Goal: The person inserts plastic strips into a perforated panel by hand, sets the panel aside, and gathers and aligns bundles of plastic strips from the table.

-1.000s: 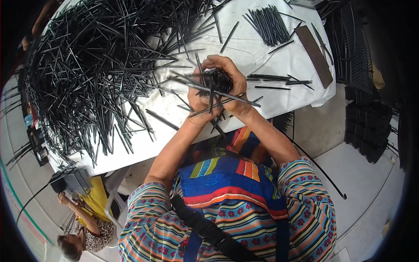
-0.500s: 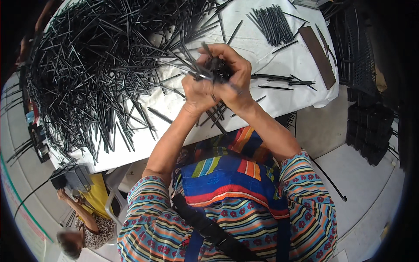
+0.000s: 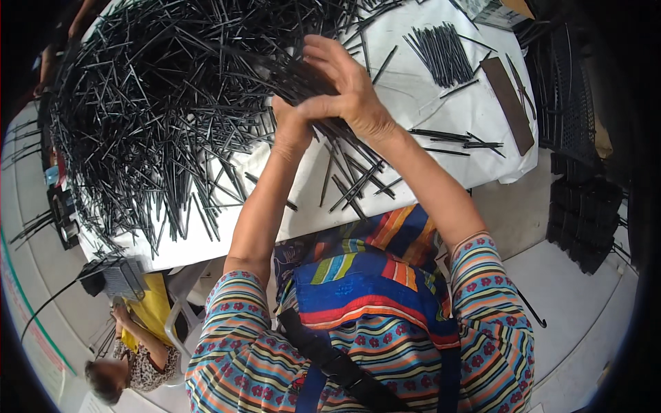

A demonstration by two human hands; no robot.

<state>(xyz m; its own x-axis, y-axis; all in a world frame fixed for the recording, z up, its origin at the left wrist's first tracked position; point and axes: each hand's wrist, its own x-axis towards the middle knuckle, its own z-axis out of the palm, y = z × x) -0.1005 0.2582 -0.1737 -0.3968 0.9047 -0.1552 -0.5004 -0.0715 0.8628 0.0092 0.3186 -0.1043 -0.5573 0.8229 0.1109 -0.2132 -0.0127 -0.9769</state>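
A bundle of thin black sticks is held over the near part of the table, tilted with its far end toward the upper left. My left hand is closed around the bundle from the left; most of its fingers are hidden behind the sticks. From the right, my right hand cups the same bundle, its thumb lying across the sticks and its fingers along their far side. Several loose black sticks lie beneath my hands at the table's front edge.
A large tangled heap of black sticks covers the table's left side. At the back right lie a neat row of sticks, a flat brown strip and a few loose sticks. Another person sits at lower left.
The bundle has tilted from pointing up at me to lying toward the upper left. My right hand has opened out along it, and both hands have shifted slightly left.
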